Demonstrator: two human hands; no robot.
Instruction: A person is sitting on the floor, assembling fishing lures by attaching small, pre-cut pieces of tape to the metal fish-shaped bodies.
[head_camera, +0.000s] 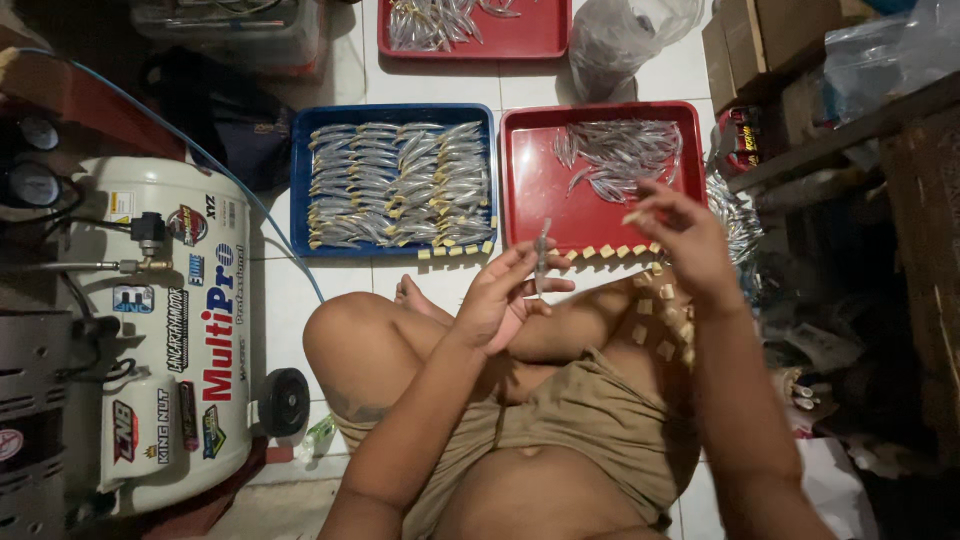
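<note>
My left hand (500, 300) pinches a thin silvery fish-shaped lure (542, 255) upright above my crossed legs. My right hand (683, 238) is raised over the near edge of the red tray (528, 180) and pinches a small cream-coloured block (631, 216) between fingertips. The red tray holds a loose heap of silvery lures (620, 155). Beside it on the left, a blue tray (300, 180) carries lures (400, 185) laid in neat rows. Several cream blocks (455, 251) line the near edges of both trays, and more blocks (665, 320) lie on my right leg.
A white air compressor tank (170, 330) with a blue hose (200, 150) lies at my left. Another red tray (470, 30) with lures sits farther back, next to a clear plastic bag (620, 40). Cardboard boxes (760, 40) and a wooden shelf (880, 140) crowd the right side.
</note>
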